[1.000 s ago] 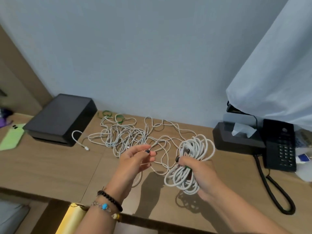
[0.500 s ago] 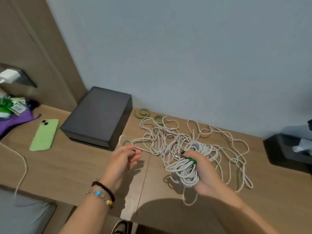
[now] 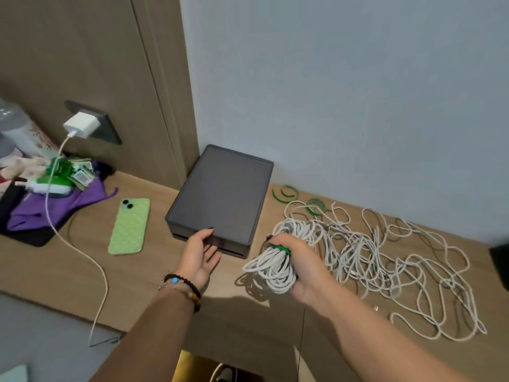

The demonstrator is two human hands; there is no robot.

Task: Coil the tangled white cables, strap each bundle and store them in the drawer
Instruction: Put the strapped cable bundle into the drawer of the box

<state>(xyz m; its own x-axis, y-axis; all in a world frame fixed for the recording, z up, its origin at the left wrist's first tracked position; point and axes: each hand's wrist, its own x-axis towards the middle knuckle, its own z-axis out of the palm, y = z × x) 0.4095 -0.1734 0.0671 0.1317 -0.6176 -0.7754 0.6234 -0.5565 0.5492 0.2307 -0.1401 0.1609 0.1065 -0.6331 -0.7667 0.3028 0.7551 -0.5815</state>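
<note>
A person's right hand grips a coiled white cable bundle w/ green strap above the wooden counter, just right of a dark grey plastic drawer box. Left hand, fingers relaxed and spread, touches the box's front. The bundle looks light, soft and floppy, best held at the strap. Loose tangled white cables sprawl nearby, below a pale blue wall.
</note>
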